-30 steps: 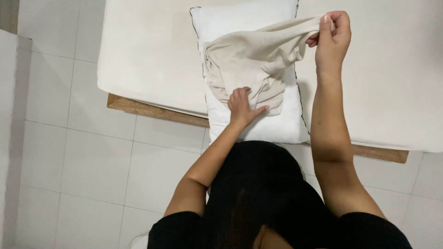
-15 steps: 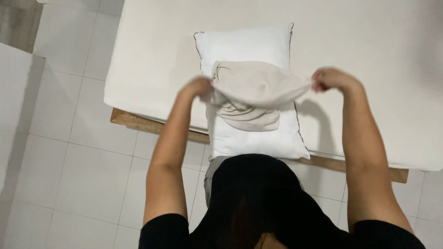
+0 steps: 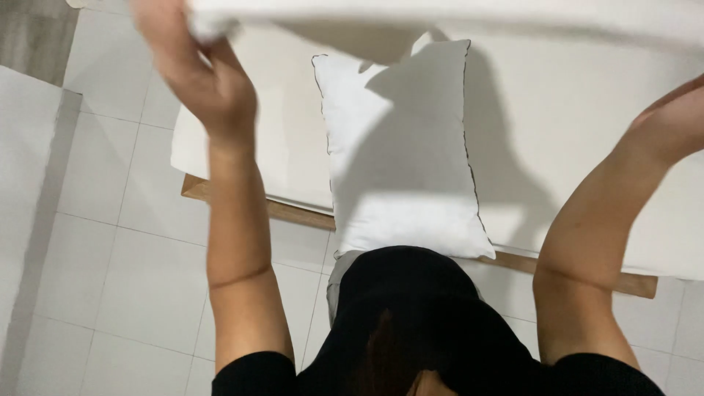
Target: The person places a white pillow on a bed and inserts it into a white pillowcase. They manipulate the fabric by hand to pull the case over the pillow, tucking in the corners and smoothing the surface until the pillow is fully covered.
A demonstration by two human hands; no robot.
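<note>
The left hand point(image 3: 202, 70), at eleven o'clock, has its fingers clamped on a pale cloth point(image 3: 440, 18) stretched along twelve o'clock above the white pillow point(image 3: 400, 147) on the bed point(image 3: 572, 110); right hand's point(image 3: 678, 110) fingers cannot be made out.

Right hand point(image 3: 678, 114) and most of the pale cloth point(image 3: 455, 16) beyond the frame edges.

Black short-sleeved top, bare forearms
</note>
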